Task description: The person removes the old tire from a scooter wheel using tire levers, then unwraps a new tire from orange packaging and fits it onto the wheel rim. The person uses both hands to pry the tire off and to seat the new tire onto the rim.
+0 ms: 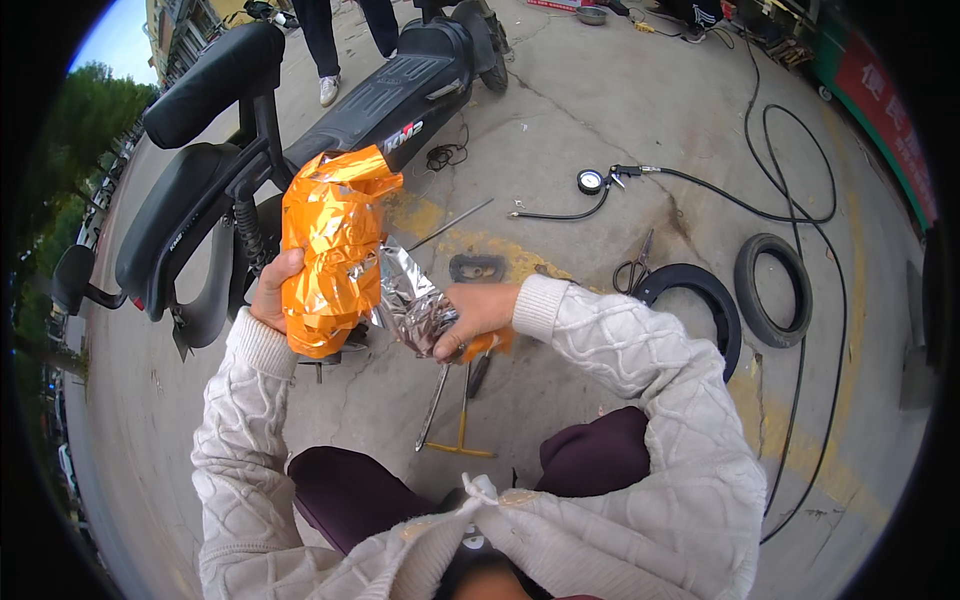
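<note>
A bulky bundle wrapped in shiny orange foil (335,255) is held up in front of me, to the left of centre. My left hand (275,290) is closed round its left side, fingers mostly hidden behind it. My right hand (480,315) pinches a crumpled strip of the foil, which shows its silver side (410,300) between the two hands. A bit of orange shows below the right fingers. What lies inside the wrap is hidden. Below the right hand, a yellow T-handled tool (462,447) and a metal wrench-like tool (432,410) lie on the ground.
A black electric scooter (390,90) stands at the far left, with a person's legs (350,30) behind it. To the right lie two black tyres (772,290), scissors (632,272), a pressure gauge (590,181) and a long black hose (720,203). A metal rod (452,224) lies beyond the foil.
</note>
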`<action>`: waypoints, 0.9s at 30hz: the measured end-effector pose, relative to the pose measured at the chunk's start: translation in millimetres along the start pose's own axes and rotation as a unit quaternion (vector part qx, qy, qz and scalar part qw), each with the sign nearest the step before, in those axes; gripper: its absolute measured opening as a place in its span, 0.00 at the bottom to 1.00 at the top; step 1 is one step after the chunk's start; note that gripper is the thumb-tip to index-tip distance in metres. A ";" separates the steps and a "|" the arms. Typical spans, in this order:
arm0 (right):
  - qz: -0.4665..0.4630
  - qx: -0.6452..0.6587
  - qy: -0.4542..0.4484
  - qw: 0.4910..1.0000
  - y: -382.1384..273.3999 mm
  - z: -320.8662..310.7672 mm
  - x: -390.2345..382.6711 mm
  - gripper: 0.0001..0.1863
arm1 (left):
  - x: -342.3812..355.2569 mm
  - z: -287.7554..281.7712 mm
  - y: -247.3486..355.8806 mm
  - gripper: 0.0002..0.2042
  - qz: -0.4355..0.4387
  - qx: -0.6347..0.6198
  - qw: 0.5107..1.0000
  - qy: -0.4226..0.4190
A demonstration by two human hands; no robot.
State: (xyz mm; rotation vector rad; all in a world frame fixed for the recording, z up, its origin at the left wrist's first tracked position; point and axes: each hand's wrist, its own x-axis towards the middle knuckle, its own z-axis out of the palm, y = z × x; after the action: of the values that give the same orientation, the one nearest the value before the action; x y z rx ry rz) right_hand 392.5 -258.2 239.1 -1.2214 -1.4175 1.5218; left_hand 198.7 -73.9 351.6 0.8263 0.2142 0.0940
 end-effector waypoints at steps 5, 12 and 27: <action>0.007 0.087 -0.068 0.994 95.9 47.0 -5.2 0.22 | -39.6 -40.6 21.3 0.32 0.087 0.174 0.972 0.132; -0.066 -0.317 0.228 0.918 68.4 53.2 -17.4 0.13 | -29.9 -86.3 -19.9 0.39 0.211 0.692 0.615 0.314; -0.245 -0.363 0.163 0.884 27.5 55.7 -30.5 0.10 | 39.4 -94.1 -196.8 0.26 0.148 0.798 0.560 -0.166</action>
State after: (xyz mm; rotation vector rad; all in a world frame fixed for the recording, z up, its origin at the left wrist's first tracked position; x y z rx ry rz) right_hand 351.4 -308.1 214.3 -1.3023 -1.9362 0.4029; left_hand 215.7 -132.6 138.6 2.7198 -0.3248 0.0307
